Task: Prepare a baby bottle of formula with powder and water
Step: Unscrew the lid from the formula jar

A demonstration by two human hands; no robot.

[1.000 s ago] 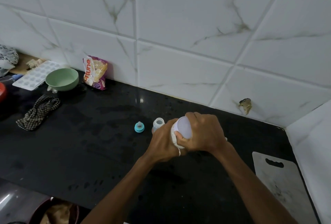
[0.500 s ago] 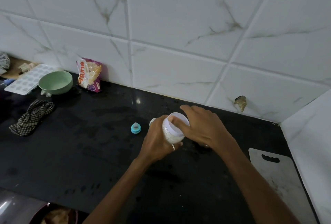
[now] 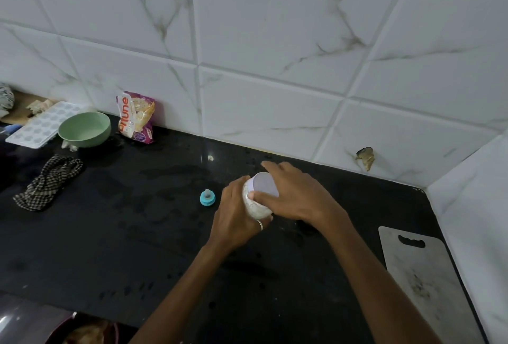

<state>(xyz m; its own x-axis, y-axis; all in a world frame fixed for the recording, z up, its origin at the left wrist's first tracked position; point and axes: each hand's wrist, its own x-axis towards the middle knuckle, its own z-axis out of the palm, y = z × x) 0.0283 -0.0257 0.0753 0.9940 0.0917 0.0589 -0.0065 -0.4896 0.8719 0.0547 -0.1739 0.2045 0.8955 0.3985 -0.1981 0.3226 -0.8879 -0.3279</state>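
While it is tilted with its top toward the camera, powder jar (image 3: 255, 207): is held mid-counter (image 3: 110, 233), near the teal nipple cap (image 3: 207, 197).
Left hand (image 3: 236, 217): is still wrapped round the jar's body.
Right hand (image 3: 294, 198): lilac lid (image 3: 265, 185) is pinched at its rim; fingers are laid flatter than a second ago.

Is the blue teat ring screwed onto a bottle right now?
No: the blue teat ring sits by itself on the black counter, left of the left hand.

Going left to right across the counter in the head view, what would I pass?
Checked cloth → green bowl → packet → blue teat → left hand → jar → right hand → cutting board.
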